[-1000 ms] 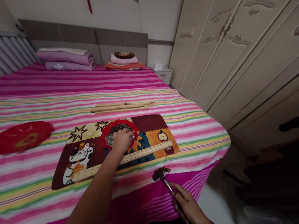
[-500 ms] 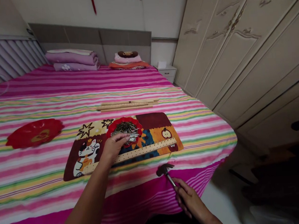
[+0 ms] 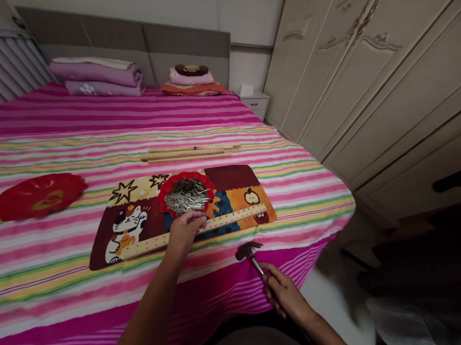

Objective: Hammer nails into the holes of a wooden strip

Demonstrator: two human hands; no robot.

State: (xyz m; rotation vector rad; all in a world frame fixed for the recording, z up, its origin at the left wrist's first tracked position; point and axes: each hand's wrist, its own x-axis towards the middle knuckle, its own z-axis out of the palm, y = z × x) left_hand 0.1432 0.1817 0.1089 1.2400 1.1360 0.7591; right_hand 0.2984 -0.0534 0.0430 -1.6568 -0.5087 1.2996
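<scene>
My left hand (image 3: 187, 228) is pinched at the wooden strip (image 3: 149, 244), its fingertips on what looks like a nail, mostly hidden by the fingers. Small holes dot the strip, and a row of nails stands up along its right part. Just behind the hand, a scalloped red bowl (image 3: 162, 200) holds a heap of metal nails (image 3: 187, 196). My right hand (image 3: 285, 290) grips a claw hammer (image 3: 250, 250) by its handle, low in front of the bed's near edge. The hammer's dark head is apart from the strip.
Beneath the strip and bowl lies a patterned cat mat (image 3: 231, 178) on the striped bedspread (image 3: 302, 189). More wooden strips (image 3: 192, 153) lie behind it. A red plate (image 3: 39, 197) is on the left. Folded bedding (image 3: 100, 79) sits near the headboard; a wardrobe (image 3: 350, 82) stands right.
My left hand has moved from the nails in the bowl toward me, down to the wooden strip. My right hand still holds the hammer low. The camera view has tilted slightly down.
</scene>
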